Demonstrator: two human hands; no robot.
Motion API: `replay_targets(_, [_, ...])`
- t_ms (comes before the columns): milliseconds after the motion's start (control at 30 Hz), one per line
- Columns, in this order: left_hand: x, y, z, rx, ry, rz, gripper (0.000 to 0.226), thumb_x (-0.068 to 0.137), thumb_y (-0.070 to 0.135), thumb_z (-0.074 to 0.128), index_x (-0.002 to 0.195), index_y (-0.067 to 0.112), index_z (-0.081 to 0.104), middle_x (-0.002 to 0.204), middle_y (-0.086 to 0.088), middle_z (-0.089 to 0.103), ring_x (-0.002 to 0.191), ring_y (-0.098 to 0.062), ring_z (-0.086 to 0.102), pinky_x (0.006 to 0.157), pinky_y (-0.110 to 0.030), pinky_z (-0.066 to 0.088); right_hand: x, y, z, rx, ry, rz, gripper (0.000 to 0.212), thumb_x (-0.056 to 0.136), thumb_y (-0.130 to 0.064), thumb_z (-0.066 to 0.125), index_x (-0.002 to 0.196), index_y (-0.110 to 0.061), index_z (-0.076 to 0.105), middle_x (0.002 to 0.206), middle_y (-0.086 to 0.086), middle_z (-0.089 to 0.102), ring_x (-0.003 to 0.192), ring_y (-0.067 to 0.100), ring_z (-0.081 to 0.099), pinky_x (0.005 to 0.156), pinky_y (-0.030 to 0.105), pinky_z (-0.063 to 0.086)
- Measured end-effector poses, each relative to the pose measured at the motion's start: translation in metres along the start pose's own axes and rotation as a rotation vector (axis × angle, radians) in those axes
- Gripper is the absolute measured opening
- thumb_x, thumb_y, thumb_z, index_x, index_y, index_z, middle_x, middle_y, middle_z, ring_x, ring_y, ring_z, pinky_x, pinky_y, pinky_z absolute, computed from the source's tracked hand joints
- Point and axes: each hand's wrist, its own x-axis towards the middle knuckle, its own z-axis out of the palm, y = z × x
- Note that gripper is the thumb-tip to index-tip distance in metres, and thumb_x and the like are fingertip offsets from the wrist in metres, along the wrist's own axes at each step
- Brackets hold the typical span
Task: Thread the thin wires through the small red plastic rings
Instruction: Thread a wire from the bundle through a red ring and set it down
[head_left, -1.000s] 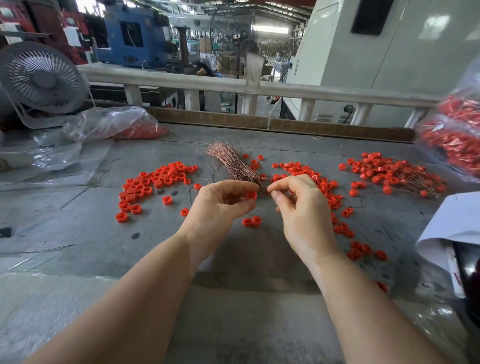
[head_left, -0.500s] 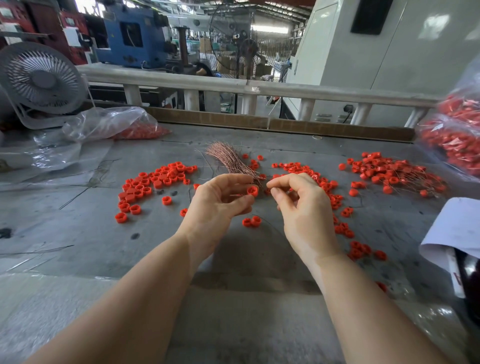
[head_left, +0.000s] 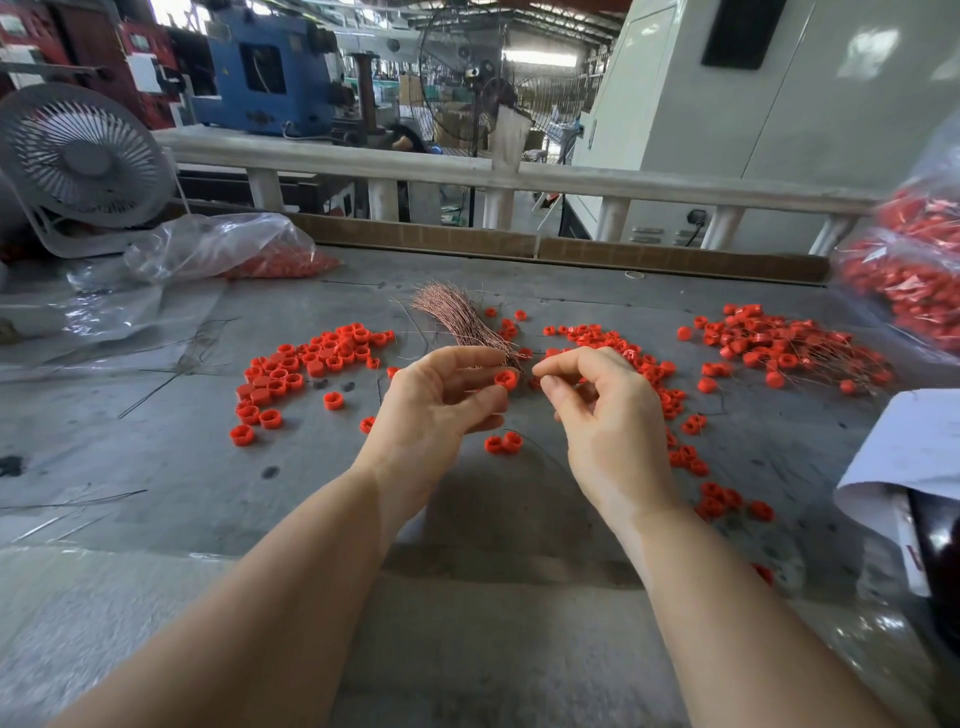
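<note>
My left hand (head_left: 436, 410) pinches one small red ring (head_left: 505, 379) between thumb and fingertips, just above the grey table. My right hand (head_left: 605, 415) is close beside it, thumb and forefinger pinched together near the ring; the thin wire in that pinch is too fine to make out. A bundle of copper wires (head_left: 457, 322) lies on the table just behind both hands. Loose red rings are heaped at the left (head_left: 311, 364) and in a strip to the right (head_left: 660, 384). Two rings (head_left: 503, 443) lie between my wrists.
Rings with wires through them are piled at the far right (head_left: 779, 348). Clear bags of red parts sit at the right edge (head_left: 914, 280) and back left (head_left: 234, 249). A small fan (head_left: 78, 156) stands back left. White paper (head_left: 904, 457) lies at the right.
My left hand has turned the ring up into plain sight at its fingertips. Both hands have shifted slightly away from me, staying close together.
</note>
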Motion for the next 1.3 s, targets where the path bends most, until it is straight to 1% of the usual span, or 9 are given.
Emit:
replay_targets(200, [0.0001, 0.0004, 0.0006, -0.009, 0.001, -0.017, 0.026, 0.085, -0.005, 0.058, 0.095, 0.018, 0.065, 0.08, 0.004, 0.072, 0.068, -0.006, 0.065, 0.063, -0.018, 0.053, -0.0005, -0.0007, -0.0006, 0.008, -0.004, 0.015, 0.012, 0.087, -0.005, 0.06, 0.085, -0.014, 0.068, 0.081, -0.006, 0.058, 0.068, 0.012, 0.054, 0.067, 0.031, 0.049])
replay_targets(367, [-0.0008, 0.0014, 0.0007, -0.008, -0.001, -0.014, 0.026, 0.085, -0.006, 0.057, 0.096, 0.017, 0.064, 0.086, 0.001, 0.072, 0.067, -0.005, 0.065, 0.063, -0.018, 0.053, -0.0003, -0.0003, 0.0, 0.016, 0.001, 0.017, 0.013, 0.087, -0.005, 0.06, 0.085, -0.015, 0.068, 0.081, -0.006, 0.058, 0.067, 0.012, 0.054, 0.067, 0.033, 0.05])
replay_targets(500, [-0.0015, 0.0024, 0.001, 0.011, 0.004, 0.011, 0.03, 0.082, -0.008, 0.06, 0.098, 0.017, 0.064, 0.083, 0.006, 0.07, 0.068, -0.002, 0.064, 0.065, -0.019, 0.055, -0.0005, -0.0002, 0.0007, 0.037, 0.006, 0.023, 0.013, 0.086, -0.003, 0.061, 0.083, -0.014, 0.068, 0.079, -0.007, 0.056, 0.066, 0.011, 0.053, 0.068, 0.038, 0.05])
replay_targets(633, [-0.0016, 0.0037, 0.0001, 0.036, 0.018, 0.033, 0.035, 0.078, -0.009, 0.065, 0.095, 0.022, 0.064, 0.078, 0.011, 0.071, 0.067, 0.0, 0.061, 0.062, -0.017, 0.053, -0.001, -0.0007, 0.0001, 0.033, 0.005, 0.025, 0.013, 0.086, -0.004, 0.061, 0.083, -0.015, 0.068, 0.08, -0.008, 0.057, 0.066, 0.012, 0.054, 0.068, 0.037, 0.05])
replay_targets(833, [-0.0016, 0.0059, -0.0003, 0.093, 0.033, 0.053, 0.037, 0.076, -0.006, 0.069, 0.093, 0.027, 0.064, 0.078, 0.014, 0.071, 0.065, -0.003, 0.058, 0.058, -0.017, 0.05, -0.0011, -0.001, 0.0004, 0.031, 0.002, 0.027, 0.013, 0.086, -0.005, 0.061, 0.085, -0.015, 0.068, 0.081, -0.007, 0.058, 0.068, 0.013, 0.055, 0.069, 0.035, 0.05])
replay_targets(1133, [-0.0023, 0.0071, 0.0022, 0.104, 0.043, 0.065, 0.038, 0.074, -0.008, 0.07, 0.093, 0.025, 0.064, 0.075, 0.014, 0.07, 0.06, -0.004, 0.054, 0.053, -0.015, 0.047, -0.0011, -0.0007, -0.0015, 0.025, -0.002, 0.026, 0.013, 0.087, -0.005, 0.061, 0.085, -0.015, 0.068, 0.082, -0.006, 0.058, 0.068, 0.013, 0.055, 0.067, 0.033, 0.05])
replay_targets(1300, [-0.0021, 0.0079, 0.0025, 0.118, 0.043, 0.069, 0.038, 0.074, -0.006, 0.071, 0.093, 0.026, 0.064, 0.076, 0.014, 0.07, 0.062, -0.004, 0.055, 0.053, -0.014, 0.048, -0.0005, -0.0005, -0.0014, 0.023, -0.003, 0.024, 0.012, 0.087, -0.005, 0.061, 0.085, -0.015, 0.068, 0.082, -0.008, 0.057, 0.068, 0.012, 0.055, 0.067, 0.029, 0.05])
